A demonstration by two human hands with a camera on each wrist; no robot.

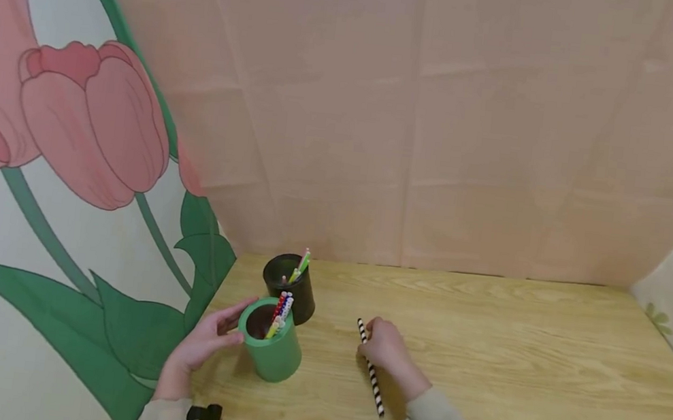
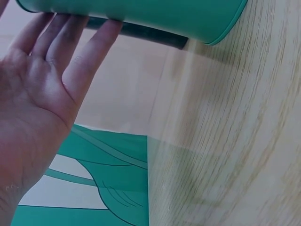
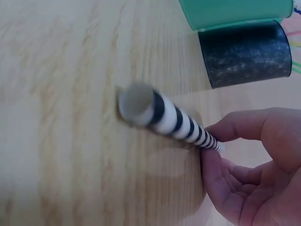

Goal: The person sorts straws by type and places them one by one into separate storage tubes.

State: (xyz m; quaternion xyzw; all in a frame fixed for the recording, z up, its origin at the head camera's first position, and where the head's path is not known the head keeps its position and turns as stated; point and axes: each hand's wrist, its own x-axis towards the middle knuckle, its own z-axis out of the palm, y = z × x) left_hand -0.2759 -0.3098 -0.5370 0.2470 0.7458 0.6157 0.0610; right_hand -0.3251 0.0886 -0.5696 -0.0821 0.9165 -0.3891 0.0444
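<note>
A black-and-white striped paper straw (image 1: 376,387) lies slanted along the wooden table. My right hand (image 1: 386,345) pinches it near its far end between thumb and fingers. In the right wrist view, the straw's hollow near end (image 3: 137,104) faces the camera. A green cup (image 1: 279,360) stands upright at the left with several patterned straws (image 1: 280,313) in it. My left hand (image 1: 205,341) touches the cup's left side. The left wrist view shows those fingers (image 2: 92,56) fairly straight, their tips against the green wall.
Just behind the green cup stands a black cup (image 1: 304,302) holding a few straws (image 1: 301,266). A pinkish sheet (image 1: 442,146) rises along the table's back edge. On the left is a panel with painted tulips (image 1: 94,116). The wooden table (image 1: 528,374) extends to the right.
</note>
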